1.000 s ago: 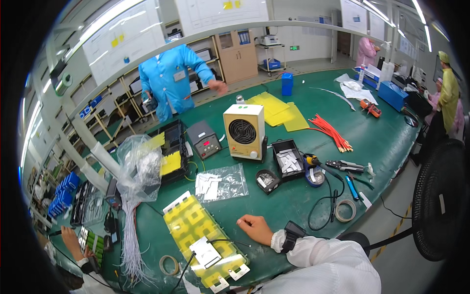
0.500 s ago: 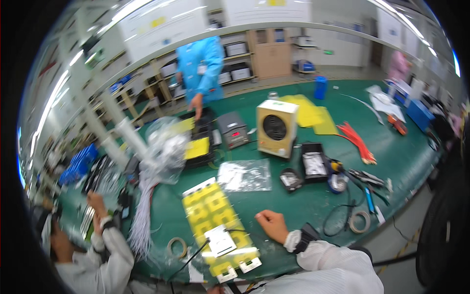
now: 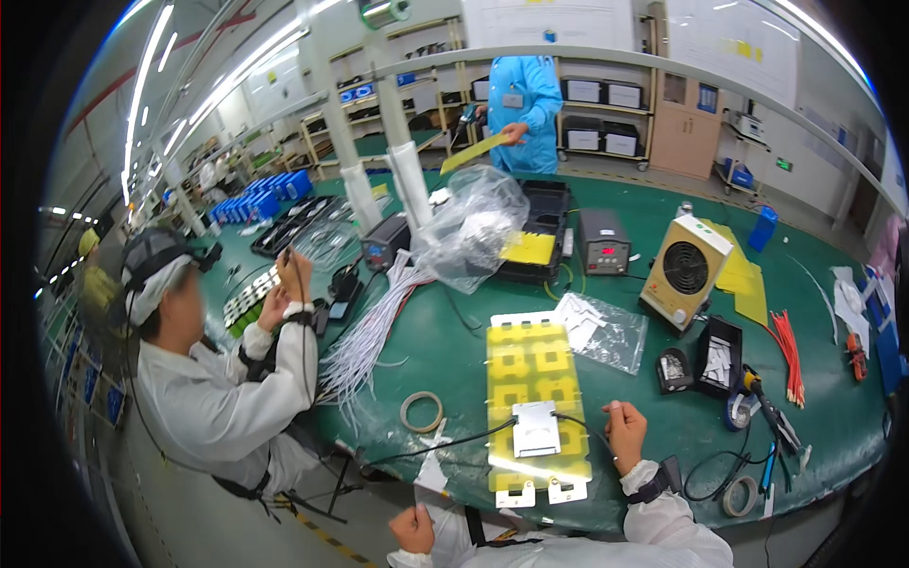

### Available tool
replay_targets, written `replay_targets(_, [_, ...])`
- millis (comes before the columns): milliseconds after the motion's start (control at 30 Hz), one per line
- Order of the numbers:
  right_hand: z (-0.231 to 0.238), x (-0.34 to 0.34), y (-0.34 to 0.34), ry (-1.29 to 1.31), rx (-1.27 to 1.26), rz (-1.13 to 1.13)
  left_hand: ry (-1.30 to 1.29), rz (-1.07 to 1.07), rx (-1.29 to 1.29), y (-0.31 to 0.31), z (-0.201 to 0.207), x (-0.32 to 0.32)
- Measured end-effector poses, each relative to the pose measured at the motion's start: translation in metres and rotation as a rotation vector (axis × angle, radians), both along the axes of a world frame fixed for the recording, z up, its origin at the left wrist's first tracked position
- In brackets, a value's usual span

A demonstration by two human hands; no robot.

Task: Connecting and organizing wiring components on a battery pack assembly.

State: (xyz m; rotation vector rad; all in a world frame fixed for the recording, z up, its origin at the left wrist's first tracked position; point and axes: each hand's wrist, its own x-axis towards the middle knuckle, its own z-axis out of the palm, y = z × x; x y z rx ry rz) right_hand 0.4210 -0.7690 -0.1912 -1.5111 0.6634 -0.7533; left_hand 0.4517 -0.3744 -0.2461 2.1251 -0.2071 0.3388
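My right hand point(image 3: 625, 435), curled closed with nothing visible in it, rests on the green table at the right edge of a yellow film-covered panel point(image 3: 536, 369). My left hand point(image 3: 412, 528) is closed too, just off the table's front edge, and nothing shows in its fingers. Across the panel's lower half lies a small white square device point(image 3: 537, 429) with black cables leaving both sides. White tabs stick out at the panel's near end. A clear plastic bag point(image 3: 606, 331) with white pieces touches the panel's far right side.
A tape roll point(image 3: 421, 413) and a bundle of white wires point(image 3: 374, 331) lie left. At right are a fan unit point(image 3: 686, 270), a black box point(image 3: 720, 352), red wires point(image 3: 788, 358) and pliers. One co-worker point(image 3: 222, 369) sits at left; another point(image 3: 526, 109) stands opposite holding a yellow sheet.
My view has swung left, so the table sits further right and the seated co-worker shows more fully. My left hand has come into clear view. The standing co-worker has lifted a yellow sheet.
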Motion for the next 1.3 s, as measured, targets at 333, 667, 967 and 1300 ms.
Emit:
replay_targets(333, [-0.003,0.007,-0.003,0.009,-0.123,-0.016,-0.957,-0.814,-0.311,-0.038,0.252,0.034])
replay_targets(667, [-0.019,0.002,-0.005,-0.023,-0.138,-0.015,-1.217,-0.673,-0.325,-0.103,0.32,-0.013])
replay_targets(967, [-0.005,-0.001,-0.006,-0.028,-0.098,0.031,-0.947,-1.099,-0.467,-0.11,0.336,-0.008])
replay_targets(1300, [-0.03,0.003,-0.013,-0.011,-0.094,0.052,-1.057,-0.717,-0.928,-0.042,0.211,0.019])
